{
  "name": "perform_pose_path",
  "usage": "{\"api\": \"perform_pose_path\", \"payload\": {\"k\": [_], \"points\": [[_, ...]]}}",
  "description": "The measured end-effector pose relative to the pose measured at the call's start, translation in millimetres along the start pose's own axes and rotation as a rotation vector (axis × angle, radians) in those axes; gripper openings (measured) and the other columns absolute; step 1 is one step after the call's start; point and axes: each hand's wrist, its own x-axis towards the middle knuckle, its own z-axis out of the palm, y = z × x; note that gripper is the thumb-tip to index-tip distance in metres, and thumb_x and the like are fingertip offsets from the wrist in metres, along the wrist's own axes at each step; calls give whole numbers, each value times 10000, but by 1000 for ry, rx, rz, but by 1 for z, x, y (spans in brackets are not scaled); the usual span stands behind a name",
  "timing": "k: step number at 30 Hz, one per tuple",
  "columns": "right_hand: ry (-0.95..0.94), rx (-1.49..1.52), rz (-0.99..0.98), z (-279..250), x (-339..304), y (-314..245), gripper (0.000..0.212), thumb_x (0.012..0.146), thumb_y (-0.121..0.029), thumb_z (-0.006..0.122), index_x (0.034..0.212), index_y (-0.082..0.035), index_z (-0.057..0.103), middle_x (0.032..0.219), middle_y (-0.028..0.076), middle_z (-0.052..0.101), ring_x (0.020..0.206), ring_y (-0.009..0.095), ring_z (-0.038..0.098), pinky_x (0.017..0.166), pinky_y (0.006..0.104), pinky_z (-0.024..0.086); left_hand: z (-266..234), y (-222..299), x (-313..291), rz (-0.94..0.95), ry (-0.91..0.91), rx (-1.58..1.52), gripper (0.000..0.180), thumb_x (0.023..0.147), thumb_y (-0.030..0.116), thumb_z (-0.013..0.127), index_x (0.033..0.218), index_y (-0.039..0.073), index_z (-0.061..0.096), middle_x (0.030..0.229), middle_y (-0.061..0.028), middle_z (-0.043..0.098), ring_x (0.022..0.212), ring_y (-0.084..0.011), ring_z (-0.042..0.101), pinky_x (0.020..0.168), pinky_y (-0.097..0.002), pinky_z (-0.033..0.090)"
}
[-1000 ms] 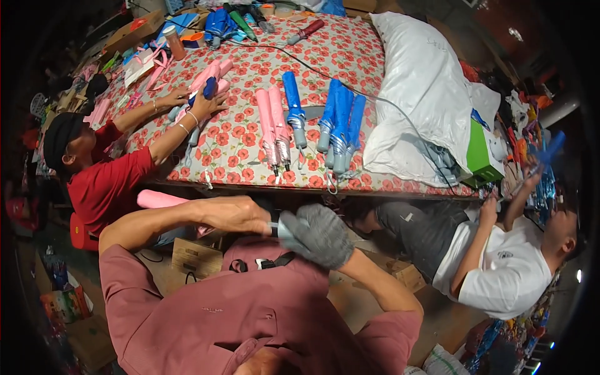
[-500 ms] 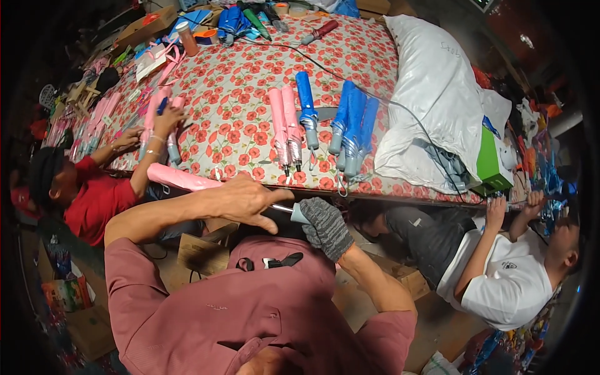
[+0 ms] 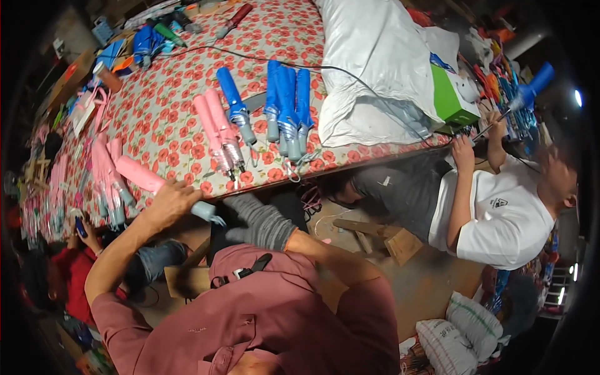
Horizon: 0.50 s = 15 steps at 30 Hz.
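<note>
My bare left hand point(image 3: 170, 203) is closed around a pink folding umbrella point(image 3: 139, 174) at the table's front edge. The canopy end points up and left over the table, and the grey-blue handle point(image 3: 204, 210) sticks out to the right of my fingers. My right hand point(image 3: 261, 222), in a grey knitted glove, is just right of that handle, apart from it, with fingers stretched out and nothing held. Beyond my hands, two pink umbrellas point(image 3: 214, 122) lie side by side on the table. Several blue umbrellas point(image 3: 286, 103) lie to their right.
A flowered cloth covers the table point(image 3: 169, 94). A large white sack point(image 3: 375, 62) and a green box point(image 3: 453, 100) occupy its right side. More pink umbrellas point(image 3: 103, 165) lie left. A co-worker in red sits left; another, in white point(image 3: 500, 219), holds a blue umbrella point(image 3: 534, 84) at right.
The umbrella's metal shaft, showing before, is now pushed in. My right hand has let go of the handle and opened. The view has turned right, and the right co-worker now holds up a blue umbrella.
</note>
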Motion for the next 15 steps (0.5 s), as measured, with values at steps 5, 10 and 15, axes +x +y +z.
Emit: {"api": "perform_pose_path", "payload": {"k": [5,10,15], "points": [[482,180,381,-91,17,96,416,933,-232,692,1271,4,638,1106,114,719,913,211,663,877,311,533,58,-80,-39,-47,-81,156,270,925,219,568,1177,138,621,960,-57,688,965,-271,622,985,-455,431],[914,-377,349,-189,22,233,309,938,-198,655,1196,-28,679,1084,167,714,957,344,689,894,388,552,55,-74,2,-153,-283,84,339,951,229,554,1276,158,623,1127,-73,676,1061,-292,611,1005,-454,422],[921,-649,485,-262,94,316,306,949,-242,600,1173,-51,681,1064,153,716,927,335,691,850,402,554,87,-74,66,-129,-116,43,413,955,249,546,1353,140,548,1316,-120,561,1138,-289,577,949,-409,457]]}}
